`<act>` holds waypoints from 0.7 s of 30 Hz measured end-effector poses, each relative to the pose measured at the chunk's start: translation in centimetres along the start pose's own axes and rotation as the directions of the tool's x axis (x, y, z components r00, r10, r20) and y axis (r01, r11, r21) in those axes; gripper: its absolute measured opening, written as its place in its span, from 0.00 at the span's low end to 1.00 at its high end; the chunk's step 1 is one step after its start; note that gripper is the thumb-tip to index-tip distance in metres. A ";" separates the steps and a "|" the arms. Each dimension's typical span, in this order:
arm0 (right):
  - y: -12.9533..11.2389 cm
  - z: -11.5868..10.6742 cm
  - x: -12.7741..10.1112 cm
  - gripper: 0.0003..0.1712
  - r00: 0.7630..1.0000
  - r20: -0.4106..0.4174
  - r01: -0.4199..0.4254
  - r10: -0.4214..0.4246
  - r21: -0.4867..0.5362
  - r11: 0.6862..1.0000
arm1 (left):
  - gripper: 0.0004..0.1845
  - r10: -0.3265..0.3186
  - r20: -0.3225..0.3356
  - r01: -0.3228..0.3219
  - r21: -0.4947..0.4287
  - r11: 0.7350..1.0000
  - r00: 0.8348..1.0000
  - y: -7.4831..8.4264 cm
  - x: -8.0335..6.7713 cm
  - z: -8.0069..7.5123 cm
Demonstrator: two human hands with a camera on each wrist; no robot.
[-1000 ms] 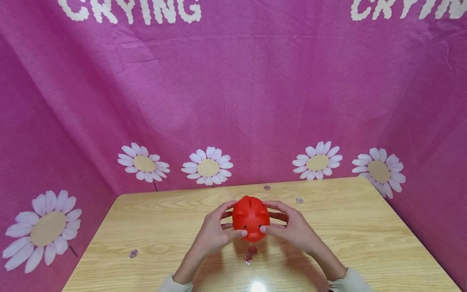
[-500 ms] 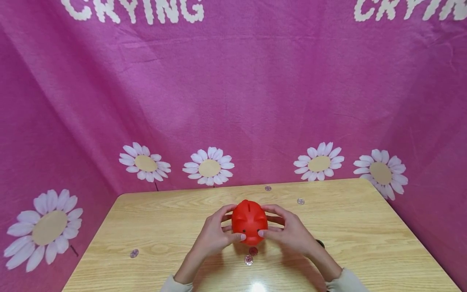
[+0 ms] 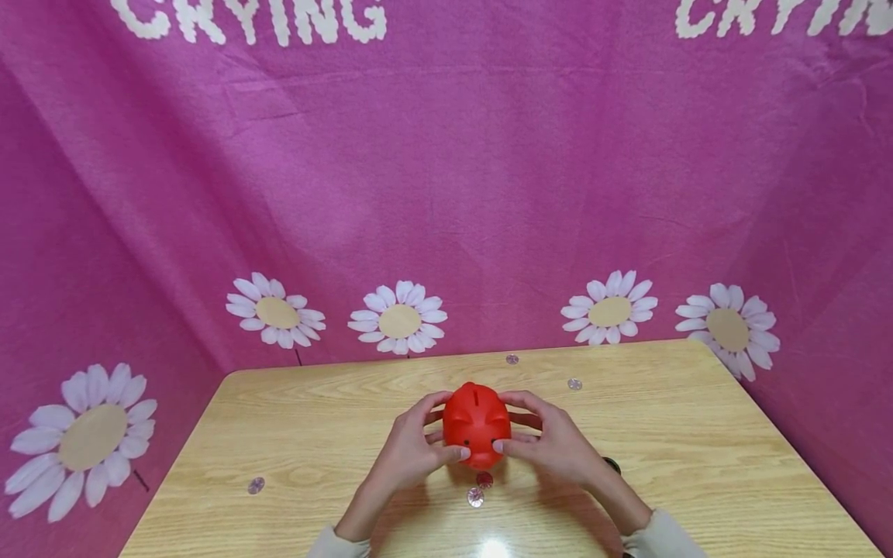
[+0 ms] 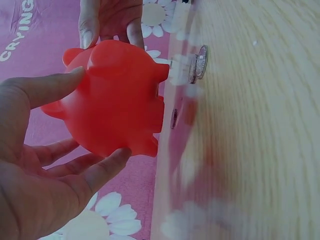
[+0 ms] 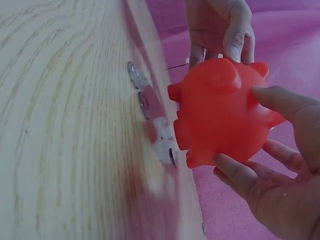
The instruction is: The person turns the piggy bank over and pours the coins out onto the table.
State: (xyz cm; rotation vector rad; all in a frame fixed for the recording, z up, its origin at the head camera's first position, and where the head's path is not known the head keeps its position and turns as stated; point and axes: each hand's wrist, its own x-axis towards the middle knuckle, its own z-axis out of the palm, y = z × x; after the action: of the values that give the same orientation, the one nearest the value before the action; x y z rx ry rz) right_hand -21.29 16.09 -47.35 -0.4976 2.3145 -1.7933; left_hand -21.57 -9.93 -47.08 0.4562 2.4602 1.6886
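A red piggy bank [image 3: 477,422] is held between both hands, its snout toward me and its coin slot on top. My left hand [image 3: 412,442] grips its left side, thumb near the face and fingers around the flank. My right hand [image 3: 558,442] grips the opposite side in the same way. Both wrist views show the piggy bank [image 4: 115,100] with its feet raised off the table. Just in front of it on the tabletop lie a silvery coin [image 3: 475,497] and a reddish-looking coin [image 3: 484,480]. The bank's underside is mostly hidden.
Other coins lie apart on the wooden table [image 3: 698,465]: one coin [image 3: 256,485] at the left, one coin [image 3: 512,359] by the back edge and another coin [image 3: 575,384] at the back right. A pink daisy-patterned cloth [image 3: 488,194] hangs behind and at both sides.
Over the first half second both hands brought the piggy bank slightly down and toward me. Since then they have hardly moved. The coins stay where they were.
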 end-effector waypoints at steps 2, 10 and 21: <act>0.1 0.0 0.0 0.38 1.000 0.004 -0.002 0.002 -0.005 1.000 | 0.43 -0.009 0.004 0.009 0.009 1.000 1.000 -0.2 0.0 0.1; 0.9 0.1 0.1 0.39 0.999 0.027 -0.038 0.038 0.029 0.999 | 0.44 -0.029 0.010 0.029 0.042 0.999 1.000 -0.9 0.1 0.5; 0.3 -0.6 -0.5 0.37 1.000 -0.018 0.016 -0.018 -0.090 0.996 | 0.46 -0.024 -0.002 0.024 0.138 0.990 1.000 -0.8 -0.4 -0.1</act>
State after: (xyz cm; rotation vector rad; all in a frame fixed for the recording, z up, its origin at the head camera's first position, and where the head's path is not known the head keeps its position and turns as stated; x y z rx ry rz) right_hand -21.11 16.83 -47.53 -0.5178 2.4196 -1.7138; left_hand -21.36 -10.43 -47.82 0.4388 2.5830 1.5161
